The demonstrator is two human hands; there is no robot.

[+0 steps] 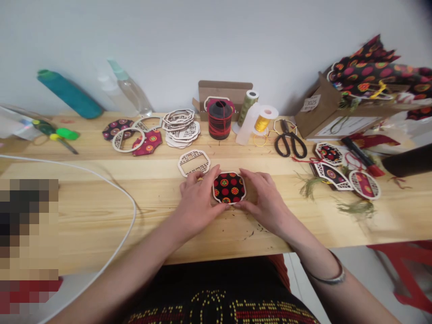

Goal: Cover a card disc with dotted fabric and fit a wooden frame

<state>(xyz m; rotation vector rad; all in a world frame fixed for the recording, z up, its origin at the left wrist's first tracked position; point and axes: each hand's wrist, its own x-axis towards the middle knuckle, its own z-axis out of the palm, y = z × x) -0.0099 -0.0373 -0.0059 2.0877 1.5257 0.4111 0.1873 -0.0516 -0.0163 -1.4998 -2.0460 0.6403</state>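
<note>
Between my two hands is a fabric-covered panel in a pale wooden frame (229, 188), its cloth black with red dots and small flowers. My left hand (199, 198) grips its left edge, thumb along the bottom and forefinger at the top corner. On the opposite edge my right hand (265, 200) holds it the same way, thumb and fingertips on the rim. Just behind my left hand lies a pale wooden lattice frame (194, 163) with an open middle. Small dark scraps (251, 233) are scattered on the wooden table (151, 234) near my right wrist.
Stacked lattice frames (180, 128) and a black-and-red thread spool (219, 119) stand toward the wall. Black-handled scissors (290, 141) lie right of the yellow thread spool (265, 120). Finished ornaments (364, 184) and a cardboard box (337, 117) are at right. A white cable (130, 198) crosses the left.
</note>
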